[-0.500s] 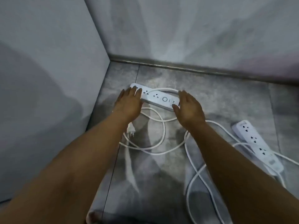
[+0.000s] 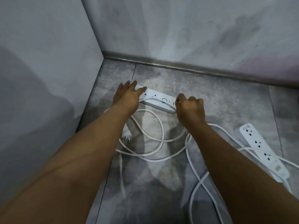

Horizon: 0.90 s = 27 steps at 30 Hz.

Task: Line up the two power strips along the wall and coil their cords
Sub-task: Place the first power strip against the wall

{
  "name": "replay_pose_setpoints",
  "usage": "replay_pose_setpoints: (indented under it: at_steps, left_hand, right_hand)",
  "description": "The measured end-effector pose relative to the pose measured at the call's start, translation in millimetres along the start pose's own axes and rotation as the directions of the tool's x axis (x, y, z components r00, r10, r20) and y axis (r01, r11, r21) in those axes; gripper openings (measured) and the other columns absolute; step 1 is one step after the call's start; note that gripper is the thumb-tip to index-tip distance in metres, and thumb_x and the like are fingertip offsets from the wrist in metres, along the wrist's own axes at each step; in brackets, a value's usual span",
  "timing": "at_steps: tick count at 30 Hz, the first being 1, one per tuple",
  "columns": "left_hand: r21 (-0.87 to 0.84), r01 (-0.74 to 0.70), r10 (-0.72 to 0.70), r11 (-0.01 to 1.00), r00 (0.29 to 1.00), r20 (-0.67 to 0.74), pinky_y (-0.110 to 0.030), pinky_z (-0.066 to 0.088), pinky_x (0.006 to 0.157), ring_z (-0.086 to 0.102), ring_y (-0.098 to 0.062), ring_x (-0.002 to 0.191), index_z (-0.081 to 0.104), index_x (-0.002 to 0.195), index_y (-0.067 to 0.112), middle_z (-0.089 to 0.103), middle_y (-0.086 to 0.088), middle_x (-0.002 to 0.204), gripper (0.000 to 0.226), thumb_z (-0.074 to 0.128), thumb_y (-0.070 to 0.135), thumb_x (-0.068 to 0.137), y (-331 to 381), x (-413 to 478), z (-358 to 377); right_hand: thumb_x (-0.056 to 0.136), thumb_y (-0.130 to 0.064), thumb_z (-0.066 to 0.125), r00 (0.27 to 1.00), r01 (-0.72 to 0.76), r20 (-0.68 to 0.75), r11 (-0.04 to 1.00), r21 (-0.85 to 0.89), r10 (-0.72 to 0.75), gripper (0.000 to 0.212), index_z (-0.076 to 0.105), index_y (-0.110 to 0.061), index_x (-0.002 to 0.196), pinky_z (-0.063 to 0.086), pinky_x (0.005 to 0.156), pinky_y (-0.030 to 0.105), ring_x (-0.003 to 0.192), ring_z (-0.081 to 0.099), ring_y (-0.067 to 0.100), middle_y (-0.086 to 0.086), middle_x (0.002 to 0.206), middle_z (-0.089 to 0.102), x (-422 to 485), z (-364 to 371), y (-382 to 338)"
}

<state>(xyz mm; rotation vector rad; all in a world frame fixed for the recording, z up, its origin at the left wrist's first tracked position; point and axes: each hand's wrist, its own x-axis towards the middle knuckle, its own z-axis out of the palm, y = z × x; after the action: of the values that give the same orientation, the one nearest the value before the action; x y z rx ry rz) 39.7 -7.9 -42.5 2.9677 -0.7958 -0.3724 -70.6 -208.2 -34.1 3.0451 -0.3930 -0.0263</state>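
A white power strip [image 2: 157, 99] lies on the grey floor [image 2: 210, 102] near a corner, slightly out from the back wall [image 2: 178, 29]. The left hand [image 2: 127, 96] rests open, fingers straight, on its left end. The right hand [image 2: 191, 110] curls closed around its right end. Loose white cords [image 2: 153, 160] loop in front. A 2nd power strip [image 2: 262, 151] lies well apart at right, angled away from the wall.

The left hand [image 2: 127, 96] and right hand [image 2: 191, 109] are seen bare; both forearms [image 2: 84, 151] are left uncovered by sleeves.
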Motion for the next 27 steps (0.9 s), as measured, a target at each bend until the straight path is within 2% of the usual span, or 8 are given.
replay_pose_setpoints:
  at_steps: [2,5,9,12,14,19,24,27]
  left_hand:
    - [0.022,0.000,0.000,1.000,1.000,0.009,-0.043,0.001,0.121,0.008,-0.029,0.150,0.023,0.152,0.038,0.012,-0.007,0.164,0.066,0.055,0.022,0.096,-4.3,0.8,0.5]
    - [0.018,-0.003,0.003,1.000,0.999,0.048,-0.043,0.000,0.122,0.004,-0.028,0.151,0.018,0.154,0.035,0.007,-0.006,0.164,0.072,0.052,0.012,0.095,-6.9,1.9,-2.3]
    - [0.053,-0.022,0.017,0.998,0.995,0.097,-0.042,-0.001,0.122,0.000,-0.025,0.151,0.007,0.156,0.030,0.001,-0.003,0.165,0.075,0.054,0.026,0.097,-12.1,11.9,-2.4]
    - [0.051,-0.028,0.021,0.998,0.991,0.129,-0.041,-0.002,0.122,-0.002,-0.024,0.151,0.006,0.156,0.026,0.000,-0.001,0.165,0.079,0.056,0.038,0.096,-15.1,20.5,-1.3]
    - [0.041,-0.053,0.048,0.998,0.992,0.116,-0.042,0.000,0.122,0.003,-0.024,0.151,0.009,0.156,0.022,0.007,-0.003,0.165,0.082,0.058,0.041,0.094,-16.2,24.5,-0.1]
    - [0.061,-0.153,0.154,0.986,0.988,-0.014,-0.045,0.015,0.118,0.037,-0.035,0.134,0.034,0.148,0.009,0.042,-0.016,0.146,0.081,0.072,0.039,0.083,-20.6,24.8,-0.3]
    - [0.095,-0.171,0.190,0.981,0.951,-0.246,-0.049,0.037,0.103,0.052,-0.041,0.114,0.049,0.136,0.001,0.056,-0.023,0.126,0.079,0.083,0.027,0.070,-25.7,26.5,-3.3]
    - [0.077,-0.120,0.139,0.990,0.925,-0.354,-0.048,0.040,0.099,0.053,-0.043,0.113,0.050,0.135,0.000,0.057,-0.025,0.125,0.075,0.082,0.019,0.070,-25.4,31.9,-16.5]
  right_hand:
    - [0.086,-0.025,0.054,0.999,0.015,-0.051,1.000,0.024,-0.014,0.022,0.067,-0.009,0.093,0.042,0.062,0.032,0.054,0.058,0.030,0.011,0.056,0.062,-3.1,6.7,1.4]
    - [0.080,-0.042,0.070,1.000,0.023,0.015,0.995,0.097,-0.025,0.045,0.063,-0.009,0.111,0.045,0.074,0.040,0.075,0.065,0.036,0.017,0.078,0.070,-6.0,10.3,3.1]
    - [0.078,-0.060,0.066,0.999,0.044,-0.012,0.992,0.121,-0.043,0.073,0.054,-0.010,0.130,0.044,0.083,0.044,0.103,0.058,0.037,0.017,0.115,0.063,-2.5,10.9,5.7]
    - [0.083,-0.061,0.061,0.993,0.025,0.110,0.982,0.186,-0.046,0.084,0.036,-0.014,0.148,0.037,0.101,0.044,0.126,0.047,0.033,0.011,0.142,0.049,5.2,16.5,6.1]
    - [0.087,-0.055,0.060,0.982,0.030,0.176,0.975,0.220,-0.070,0.082,0.029,-0.015,0.151,0.034,0.107,0.041,0.132,0.044,0.029,0.009,0.149,0.044,9.2,21.6,7.4]
    - [0.089,-0.049,0.059,0.985,0.057,0.151,0.977,0.204,-0.089,0.072,0.036,-0.013,0.147,0.039,0.097,0.040,0.118,0.054,0.032,0.012,0.137,0.053,13.7,21.9,5.1]
    - [0.081,-0.028,0.071,0.997,0.068,-0.058,0.964,0.256,-0.055,0.066,0.048,-0.007,0.139,0.047,0.086,0.044,0.105,0.060,0.039,0.017,0.129,0.058,26.2,15.3,8.0]
    - [0.082,-0.026,0.069,0.976,0.096,-0.214,0.971,0.221,-0.047,0.059,0.051,-0.007,0.135,0.047,0.079,0.042,0.096,0.063,0.039,0.017,0.125,0.060,42.7,1.1,7.1]
